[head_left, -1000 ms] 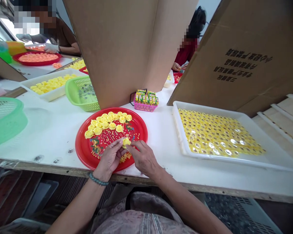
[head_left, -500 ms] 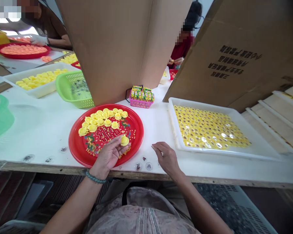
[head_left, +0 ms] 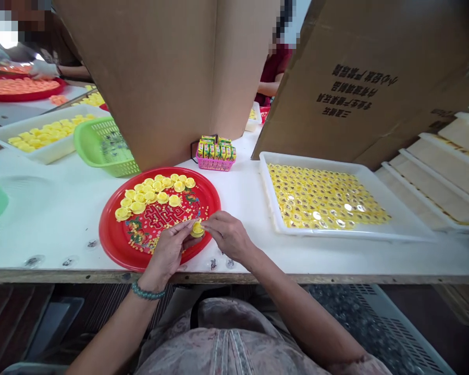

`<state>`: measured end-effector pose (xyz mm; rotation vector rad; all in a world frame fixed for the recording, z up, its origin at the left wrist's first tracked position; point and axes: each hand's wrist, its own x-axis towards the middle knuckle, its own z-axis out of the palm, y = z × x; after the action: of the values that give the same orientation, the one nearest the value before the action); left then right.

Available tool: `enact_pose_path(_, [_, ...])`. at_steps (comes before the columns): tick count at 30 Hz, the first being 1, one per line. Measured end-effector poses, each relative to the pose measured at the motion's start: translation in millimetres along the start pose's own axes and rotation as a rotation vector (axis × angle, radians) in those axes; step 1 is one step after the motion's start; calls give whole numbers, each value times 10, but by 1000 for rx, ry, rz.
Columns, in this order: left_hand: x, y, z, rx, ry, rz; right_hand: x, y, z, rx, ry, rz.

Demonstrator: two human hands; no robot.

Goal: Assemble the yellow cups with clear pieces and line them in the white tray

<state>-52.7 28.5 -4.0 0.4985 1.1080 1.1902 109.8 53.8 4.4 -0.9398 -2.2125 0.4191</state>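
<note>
My left hand point(head_left: 171, 249) pinches a small yellow cup-shaped piece point(head_left: 197, 229) over the near edge of a round red tray point(head_left: 113, 239). My right hand point(head_left: 227, 235) has its fingertips pinched against the same yellow piece from the right. Several more yellow pieces point(head_left: 152, 194) lie in rows at the far side of the red tray, and tiny yellow bits are scattered on its patterned middle. A white rectangular tray point(head_left: 398, 221) to the right is packed with several filled yellow pieces point(head_left: 320, 200).
Tall cardboard screens point(head_left: 168, 67) stand behind the trays. A pink basket of small boxes point(head_left: 214, 153) and a green basket point(head_left: 101, 148) sit at the back. Left: a white tray of yellow pieces point(head_left: 42, 135), another person's gloved hand point(head_left: 42, 69). Stacked trays point(head_left: 445, 177) right.
My right hand left the yellow piece, reached to the table at the right, then came back to pinch the piece that my left hand kept holding. The view shifted left.
</note>
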Motion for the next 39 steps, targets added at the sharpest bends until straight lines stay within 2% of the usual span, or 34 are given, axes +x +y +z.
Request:
enact_pose_path(6, [19, 2, -126, 18, 22, -29, 102, 29, 62, -196, -203, -127])
enact_pose_path(11, [73, -23, -193, 69, 2, -69, 164, -8, 73, -220, -315, -97])
enact_pose_path(14, [96, -3, -219, 85, -20, -94, 219, 5, 102, -133, -338, -57])
enact_pose_path(17, [112, 33, -248, 69, -25, -112, 258, 44, 158, -11, -300, -1])
enact_pose_path(20, [124, 47, -294, 88, -17, -95, 282, 67, 197, 45, -302, -5])
enact_pose_path(25, [144, 26, -402, 256, 14, -31, 291, 2, 198, -197, -435, -141])
enact_pose_path(29, [148, 27, -442, 297, 17, -13, 239, -69, 242, -385, -424, -237])
enact_pose_path(33, [138, 32, -433, 328, 22, -1, 173, -102, 296, -444, -414, -221])
enact_pose_path(36, [126, 41, -421, 302, 12, -7, 142, -97, 298, -398, -390, -188])
enact_pose_path(39, [121, 46, -411, 280, 25, -1, 126, -64, 278, -233, -291, -99])
